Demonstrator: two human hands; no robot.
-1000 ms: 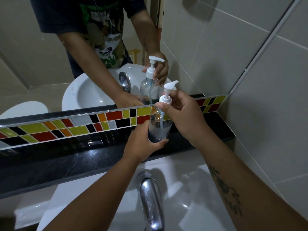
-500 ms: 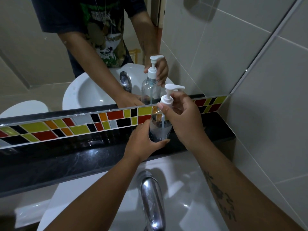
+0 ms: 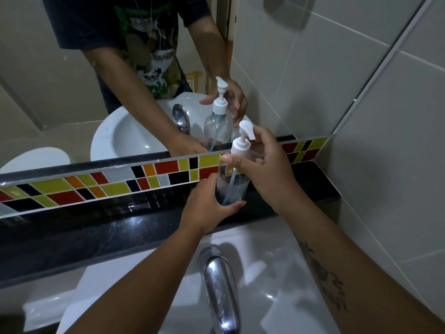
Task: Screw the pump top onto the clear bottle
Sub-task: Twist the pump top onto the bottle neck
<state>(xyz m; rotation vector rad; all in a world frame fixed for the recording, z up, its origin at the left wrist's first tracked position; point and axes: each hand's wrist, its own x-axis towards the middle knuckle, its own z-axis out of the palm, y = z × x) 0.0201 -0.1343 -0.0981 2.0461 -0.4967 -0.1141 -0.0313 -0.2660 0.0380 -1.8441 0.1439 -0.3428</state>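
Standing upright on the black ledge (image 3: pixel 96 227) behind the sink (image 3: pixel 269 273), the clear bottle (image 3: pixel 231 186) sits right of the scene's middle, just in front of the strip of coloured tiles (image 3: pixel 108 186). The left hand (image 3: pixel 207 208) wraps around the lower part of the bottle from the near side, fingers curled closed against its wall and thumb along the near edge of the base. The right hand (image 3: pixel 269 169) reaches in from the right and closes around the bottle's neck, its thumb tip pressed just under the white collar of the pump top (image 3: pixel 243 141), its fingers curved behind. The pump top sits on the neck with its nozzle pointing up and to the right, and its tube runs down inside the bottle. Whether the collar is fully tightened cannot be told. A chrome tap (image 3: pixel 221 292) stands near the viewer below the hands. The mirror (image 3: pixel 60 92) on the far wall reflects the bottle and both hands.
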